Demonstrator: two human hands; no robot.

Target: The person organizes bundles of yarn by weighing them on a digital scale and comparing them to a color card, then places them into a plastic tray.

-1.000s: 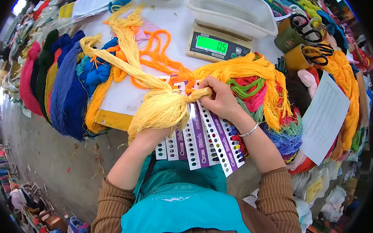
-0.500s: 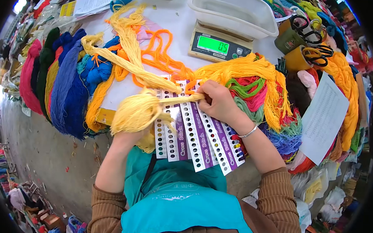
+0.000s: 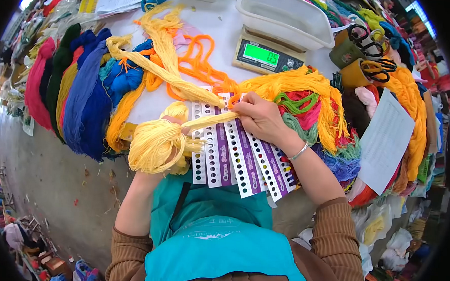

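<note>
Pale yellow thread bundle [image 3: 210, 121] stretched between both hands across the Cross Stitch cards [image 3: 239, 154].
Long axis runs nearly crosswise over the cards' upper part, rising slightly rightward; the full, loose mass points left, just beside the cards' left edge. Left hand [image 3: 174, 152], partly hidden by thread, is curled around that mass; right hand [image 3: 259, 118] pinches the narrow end above the cards. Beyond the cards lie a second pale yellow hank [image 3: 163, 74] and orange yarn [image 3: 201, 59]; farther beyond stands a digital scale [image 3: 268, 56], display lit green.
</note>
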